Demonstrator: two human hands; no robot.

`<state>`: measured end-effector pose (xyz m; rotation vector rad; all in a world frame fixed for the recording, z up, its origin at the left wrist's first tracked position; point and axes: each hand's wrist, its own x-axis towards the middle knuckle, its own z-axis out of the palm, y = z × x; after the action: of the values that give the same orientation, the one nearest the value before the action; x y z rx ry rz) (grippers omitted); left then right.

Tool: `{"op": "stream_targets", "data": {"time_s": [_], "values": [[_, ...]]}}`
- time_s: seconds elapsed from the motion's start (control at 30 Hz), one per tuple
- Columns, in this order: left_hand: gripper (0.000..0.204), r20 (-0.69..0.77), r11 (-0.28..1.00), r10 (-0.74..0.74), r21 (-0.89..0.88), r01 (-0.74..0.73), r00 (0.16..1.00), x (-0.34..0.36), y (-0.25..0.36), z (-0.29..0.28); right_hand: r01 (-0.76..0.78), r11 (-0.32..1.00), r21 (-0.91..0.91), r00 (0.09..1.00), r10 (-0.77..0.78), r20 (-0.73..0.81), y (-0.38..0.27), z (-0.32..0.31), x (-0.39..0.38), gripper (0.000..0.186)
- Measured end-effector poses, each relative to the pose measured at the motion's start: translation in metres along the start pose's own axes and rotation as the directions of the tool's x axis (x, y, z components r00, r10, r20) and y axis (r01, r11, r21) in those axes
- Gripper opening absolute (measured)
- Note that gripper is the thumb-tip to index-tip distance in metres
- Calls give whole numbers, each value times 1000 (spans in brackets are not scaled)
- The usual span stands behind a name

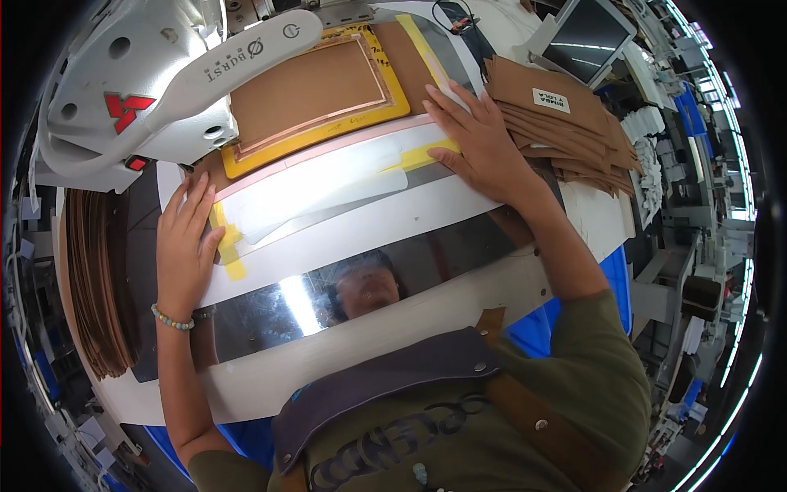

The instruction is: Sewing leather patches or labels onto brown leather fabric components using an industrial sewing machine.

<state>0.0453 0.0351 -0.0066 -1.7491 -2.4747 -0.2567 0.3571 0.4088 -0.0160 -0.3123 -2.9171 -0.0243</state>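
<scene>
Head view: left hand point(185, 250) and right hand point(484, 146) flank a taped sheet point(316, 176).

White strip lights point(748, 283) (lit) glow beyond pale furniture point(653, 275)

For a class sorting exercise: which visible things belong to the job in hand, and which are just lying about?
Seemingly in the job:
yellow frame
brown sheet inside it
white sheet
yellow tape
white machine
brown stack at right, likely stock

Probably lying about:
dark screen
blue container, apparently
</scene>
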Motion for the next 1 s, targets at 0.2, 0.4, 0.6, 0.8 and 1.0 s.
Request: {"op": "stream_targets", "data": {"time_s": [0.2, 0.4, 0.6, 0.8, 1.0], "values": [[57, -15, 996, -19, -83, 18, 1000, -2, 0, 4, -1, 999, 35, 999, 3, -34, 3, -2, -4, 68], [55, -36, 996, -29, -81, 26, 999, -2, -1, 5, -46, 999, 13, 987, 47, -156, 11, -5, -3, 56], [53, -24, 996, -49, -73, 47, 998, -3, -4, 8, -166, 980, 110, 943, 191, -273, 27, -7, -10, 41], [54, -27, 995, -41, -95, 38, 999, -3, -5, 8, -238, 893, 382, 882, 364, -300, 31, -13, -13, 26], [55, -23, 996, -38, -87, 36, 999, -3, -6, 11, -31, 937, 348, 962, 122, -245, 6, -10, -5, 37]]}}
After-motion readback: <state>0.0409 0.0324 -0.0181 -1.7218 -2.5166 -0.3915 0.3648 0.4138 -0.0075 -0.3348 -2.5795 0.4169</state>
